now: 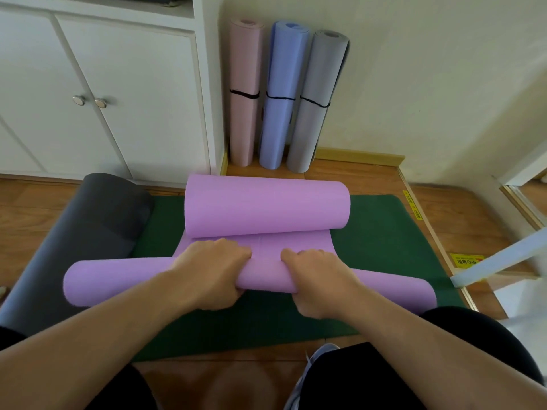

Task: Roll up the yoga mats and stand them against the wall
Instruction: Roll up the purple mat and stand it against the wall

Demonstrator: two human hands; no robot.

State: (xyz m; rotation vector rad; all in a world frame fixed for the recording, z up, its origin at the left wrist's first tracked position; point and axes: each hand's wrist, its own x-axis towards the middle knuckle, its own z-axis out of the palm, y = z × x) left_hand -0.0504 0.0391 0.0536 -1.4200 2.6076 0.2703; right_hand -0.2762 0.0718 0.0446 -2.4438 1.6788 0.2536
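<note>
**Q:** What are your hands doing at this entry?

**A:** Both are gripping the near roll of the purple mat (pixel 260 214). My left hand (pixel 211 273) is curling over the top of the roll, fingers tucked down on the far side, thumb side underneath. My right hand (pixel 318 281) is doing the same just beside it, with a narrow strip of mat showing between the two. Neither hand is flat; both are clenching round the rolled edge.

**Q:** Where is the purple mat lying?

**A:** It is lying on the green mat (pixel 381 232), which is spread flat on the wooden floor (pixel 349 173). The purple mat is curling at both ends: the roll I am holding is sitting near the green mat's near edge and is overhanging its left edge, and a thicker roll is sitting toward its far edge. A short flat stretch is joining the two.

**Q:** What else is standing by?

**A:** A dark grey mat (pixel 88 220) is lying along the green mat's left edge, its far end curled over. Three rolled mats are standing upright against the wall (pixel 429 84), each bound by a black band: pink mat (pixel 244 93) next to the white cabinet (pixel 118 93), blue mat (pixel 279 96) in the middle, light grey mat (pixel 315 102) on the right, all just beside one another.

**Q:** Posture?

**A:** I am crouching at the green mat's near edge, with a knee on each side and a shoe (pixel 310 371) between them.
</note>
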